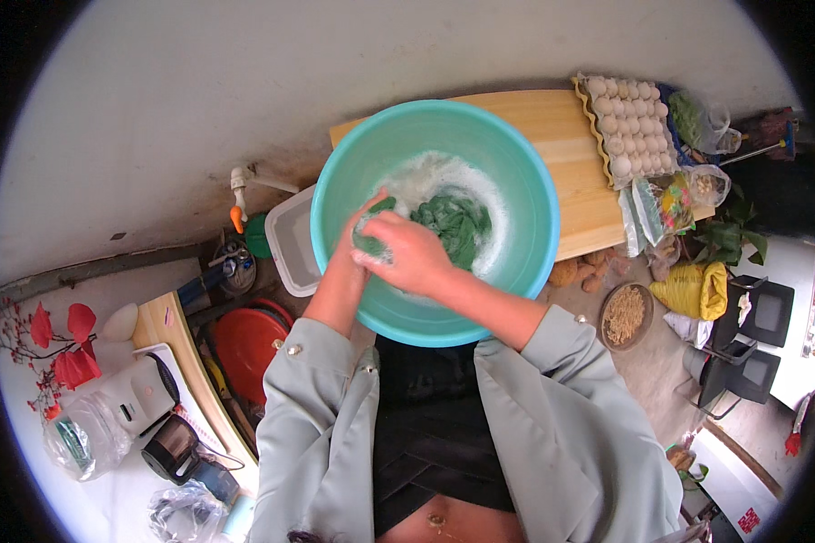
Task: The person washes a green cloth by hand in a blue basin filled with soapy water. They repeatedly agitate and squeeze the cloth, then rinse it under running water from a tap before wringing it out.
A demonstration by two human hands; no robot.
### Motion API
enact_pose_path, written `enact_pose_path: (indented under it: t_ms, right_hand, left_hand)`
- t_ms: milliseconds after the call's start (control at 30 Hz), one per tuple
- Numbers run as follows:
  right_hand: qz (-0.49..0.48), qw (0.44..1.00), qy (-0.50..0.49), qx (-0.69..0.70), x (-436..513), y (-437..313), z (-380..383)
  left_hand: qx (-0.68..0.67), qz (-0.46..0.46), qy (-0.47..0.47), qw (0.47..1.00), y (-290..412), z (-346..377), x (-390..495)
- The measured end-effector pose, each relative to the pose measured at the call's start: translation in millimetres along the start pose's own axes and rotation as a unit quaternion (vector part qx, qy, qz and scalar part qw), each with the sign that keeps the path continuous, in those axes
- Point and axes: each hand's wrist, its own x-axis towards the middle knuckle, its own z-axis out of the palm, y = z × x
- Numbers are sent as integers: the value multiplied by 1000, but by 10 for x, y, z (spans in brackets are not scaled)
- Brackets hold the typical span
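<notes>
A large turquoise plastic basin (pixel 526 173) stands before me on a light wooden board, holding soapy water with white foam (pixel 435 170). Wet green cloth (pixel 458 224) lies bunched in the water. My left hand (pixel 358 231) is at the basin's left side, with part of the green cloth against its palm and fingers. My right hand (pixel 411 251) presses over that same cloth, its fingers bent around it. Suds cling to both hands. Whether the held part joins the cloth in the water cannot be told.
A grey plastic tub (pixel 292 241) adjoins the basin's left, beneath a wall tap with an orange handle (pixel 237 217). A tray of eggs (pixel 628 129) and plastic bags sit on the wooden board (pixel 570 203). A bowl (pixel 626 317) and yellow sack (pixel 693 290) are at right.
</notes>
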Motion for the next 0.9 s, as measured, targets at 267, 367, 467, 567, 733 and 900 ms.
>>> enact_pose_path:
  t_ms: [267,367,467,567,733,900]
  right_hand:
    - [166,959,-2,-229,554,974,-577]
    - [128,927,107,-335,478,988,-369]
    - [-60,943,-83,-317,349,889,-320]
    - [-19,958,-143,-249,239,910,-526]
    - [246,883,-215,-338,-31,1151,-785]
    - [206,968,-93,-106,7,1474,-917]
  left_hand:
    - [29,-28,-10,999,-409,-125,6]
    - [207,107,190,954,-405,-306,82]
    - [338,225,164,899,-344,-330,167]
    - [560,321,163,746,-315,-198,195]
    - [740,285,79,605,-200,81,137]
    - [852,125,53,505,-228,175,11]
